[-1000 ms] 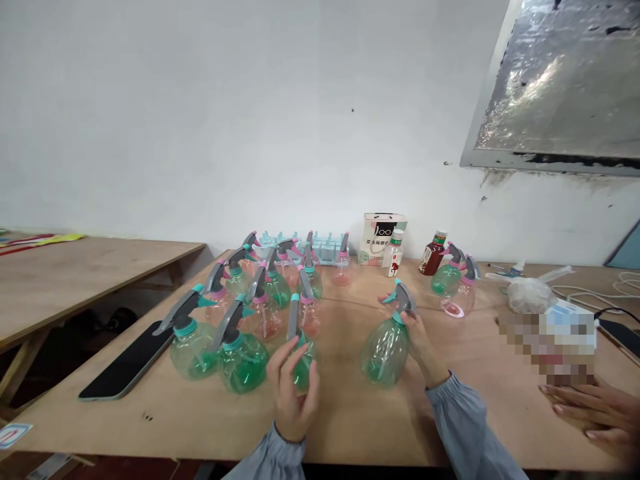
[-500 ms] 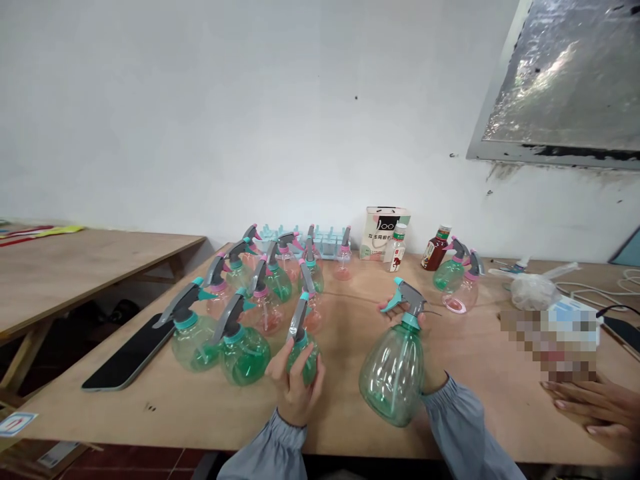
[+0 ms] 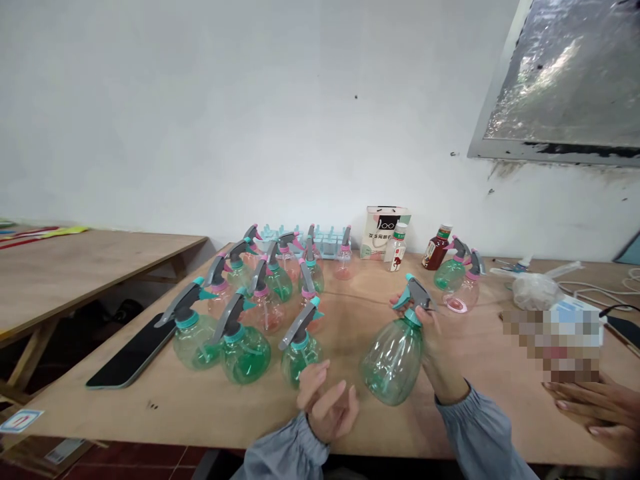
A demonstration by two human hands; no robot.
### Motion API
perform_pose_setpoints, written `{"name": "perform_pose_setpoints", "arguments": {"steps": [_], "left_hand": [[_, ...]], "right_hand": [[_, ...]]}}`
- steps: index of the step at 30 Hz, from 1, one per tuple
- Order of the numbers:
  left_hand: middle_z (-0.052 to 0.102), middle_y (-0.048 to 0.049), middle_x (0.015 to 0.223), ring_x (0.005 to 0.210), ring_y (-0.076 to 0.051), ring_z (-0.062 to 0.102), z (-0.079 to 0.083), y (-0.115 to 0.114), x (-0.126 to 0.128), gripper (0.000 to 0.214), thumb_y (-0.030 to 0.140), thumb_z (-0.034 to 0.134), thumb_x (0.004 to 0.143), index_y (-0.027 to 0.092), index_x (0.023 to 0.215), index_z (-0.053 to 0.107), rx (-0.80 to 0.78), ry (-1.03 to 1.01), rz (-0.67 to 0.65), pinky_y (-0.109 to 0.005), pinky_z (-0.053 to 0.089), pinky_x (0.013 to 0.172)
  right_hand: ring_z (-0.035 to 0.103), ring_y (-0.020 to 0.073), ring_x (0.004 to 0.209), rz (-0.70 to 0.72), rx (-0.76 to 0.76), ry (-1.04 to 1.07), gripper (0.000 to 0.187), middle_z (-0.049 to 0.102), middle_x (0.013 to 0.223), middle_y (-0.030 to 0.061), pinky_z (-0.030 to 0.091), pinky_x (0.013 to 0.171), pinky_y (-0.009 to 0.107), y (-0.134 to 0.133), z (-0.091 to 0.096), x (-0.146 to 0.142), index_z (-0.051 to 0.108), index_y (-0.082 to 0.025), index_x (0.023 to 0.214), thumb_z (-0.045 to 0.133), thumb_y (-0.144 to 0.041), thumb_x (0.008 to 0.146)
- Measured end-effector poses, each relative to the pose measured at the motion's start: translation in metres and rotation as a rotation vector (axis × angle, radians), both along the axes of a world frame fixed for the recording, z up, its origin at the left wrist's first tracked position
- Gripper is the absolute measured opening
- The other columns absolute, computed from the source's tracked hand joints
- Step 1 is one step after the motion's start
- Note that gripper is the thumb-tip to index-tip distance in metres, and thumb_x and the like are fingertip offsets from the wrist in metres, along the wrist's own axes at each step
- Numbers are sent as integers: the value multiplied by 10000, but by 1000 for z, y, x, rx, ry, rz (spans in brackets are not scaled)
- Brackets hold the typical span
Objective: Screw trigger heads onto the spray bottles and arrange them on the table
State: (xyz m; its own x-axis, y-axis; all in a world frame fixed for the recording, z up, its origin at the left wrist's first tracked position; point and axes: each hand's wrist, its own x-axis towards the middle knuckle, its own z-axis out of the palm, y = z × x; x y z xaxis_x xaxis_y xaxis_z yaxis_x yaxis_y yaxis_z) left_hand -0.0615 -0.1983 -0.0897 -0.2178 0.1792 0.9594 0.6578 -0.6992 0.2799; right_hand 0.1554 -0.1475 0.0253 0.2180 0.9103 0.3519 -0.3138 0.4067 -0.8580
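My right hand (image 3: 431, 337) grips a green spray bottle (image 3: 393, 363) around its neck, just under the grey and teal trigger head. The bottle leans, with its trigger pointing left. My left hand (image 3: 327, 403) is open, fingers loosely curled and apart, with nothing in it. Beside it stands a smaller-looking green spray bottle (image 3: 301, 353); whether the fingertips still touch it I cannot tell. Farther left is another green spray bottle (image 3: 246, 357), with one more green spray bottle (image 3: 195, 343) next to it. Several pink and green spray bottles (image 3: 270, 310) stand behind them.
A black phone (image 3: 133, 353) lies on the left. At the back are pale blue moulds (image 3: 327, 243), a paper bag (image 3: 375, 240), a white bottle (image 3: 397, 250) and a red-brown bottle (image 3: 437, 250). Another person's hand (image 3: 595, 403) rests at the right, near a plastic bag (image 3: 536, 291).
My left hand has let go of the small green spray bottle and moved right and down. The bottle in my right hand has tilted and shifted slightly up.
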Motion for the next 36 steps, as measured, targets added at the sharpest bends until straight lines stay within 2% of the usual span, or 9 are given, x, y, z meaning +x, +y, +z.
{"name": "perform_pose_setpoints", "arguments": {"steps": [2, 6, 9, 12, 15, 21, 24, 28, 36], "left_hand": [[549, -56, 1178, 1048, -225, 667, 26, 2, 24, 448, 171, 683, 790, 305, 1196, 551, 66, 56, -78, -406, 622, 858], [501, -137, 1364, 1309, -246, 557, 64, 24, 66, 399, 154, 556, 903, 231, 1293, 525, -247, -5, -255, -424, 528, 1053], [332, -183, 1555, 1487, -268, 384, 78, 66, 90, 554, 182, 500, 932, 221, 1467, 362, -443, -247, -290, -471, 401, 1184], [188, -177, 1658, 1537, -279, 307, 90, 118, 105, 636, 189, 511, 906, 228, 1512, 321, -655, -356, -242, -485, 287, 1247], [211, -140, 1676, 1553, -267, 283, 100, 160, 115, 589, 192, 534, 881, 253, 1458, 430, -850, -360, -168, -442, 293, 1241], [252, -154, 1665, 1535, -282, 329, 97, 206, 125, 583, 216, 564, 880, 282, 1447, 447, -866, -354, -53, -486, 338, 1206], [252, -239, 1645, 1531, -321, 329, 92, 227, 123, 734, 253, 639, 857, 207, 1505, 299, -840, -422, 32, -534, 364, 1182], [262, -328, 1614, 1534, -373, 304, 89, 256, 118, 1009, 278, 771, 785, 112, 1542, 124, -843, -456, 75, -538, 363, 1186], [369, -344, 1560, 1508, -376, 354, 84, 289, 102, 994, 337, 747, 843, 31, 1550, 119, -875, -369, 82, -487, 348, 1193]], "right_hand": [[728, 328, 1025, 47, 18, 14, 582, 791, 992, 90, 567, 944, 483, -6, 5, 9, 731, -260, 1019, 852, -639, 594], [724, 319, 1028, -15, 31, 12, 534, 777, 1017, 78, 561, 962, 489, -22, 7, 31, 728, -271, 1032, 833, -620, 641], [732, 321, 974, -160, 28, -7, 492, 762, 867, 57, 567, 938, 490, -31, 5, 46, 728, -272, 973, 841, -612, 635], [713, 350, 1043, -58, 76, -45, 554, 761, 891, 82, 548, 970, 529, -36, 7, 51, 730, -272, 1012, 813, -664, 630], [698, 353, 1086, 29, 128, -60, 621, 761, 1007, 101, 539, 987, 543, -39, 11, 45, 718, -281, 1110, 772, -699, 654], [730, 328, 959, -146, 25, -82, 472, 768, 888, 89, 573, 911, 508, -41, -5, 42, 739, -274, 982, 788, -643, 691], [726, 347, 1002, -82, 22, -89, 500, 773, 893, 108, 565, 944, 528, -41, -11, 46, 758, -261, 948, 758, -690, 691], [702, 359, 1117, 27, 56, -70, 585, 776, 1080, 124, 535, 1008, 568, -40, -5, 56, 740, -275, 1144, 740, -680, 721], [736, 287, 1036, -493, 49, -140, 402, 793, 1057, 104, 568, 942, 464, -29, -15, 115, 760, -239, 1060, 781, -538, 791]]}}
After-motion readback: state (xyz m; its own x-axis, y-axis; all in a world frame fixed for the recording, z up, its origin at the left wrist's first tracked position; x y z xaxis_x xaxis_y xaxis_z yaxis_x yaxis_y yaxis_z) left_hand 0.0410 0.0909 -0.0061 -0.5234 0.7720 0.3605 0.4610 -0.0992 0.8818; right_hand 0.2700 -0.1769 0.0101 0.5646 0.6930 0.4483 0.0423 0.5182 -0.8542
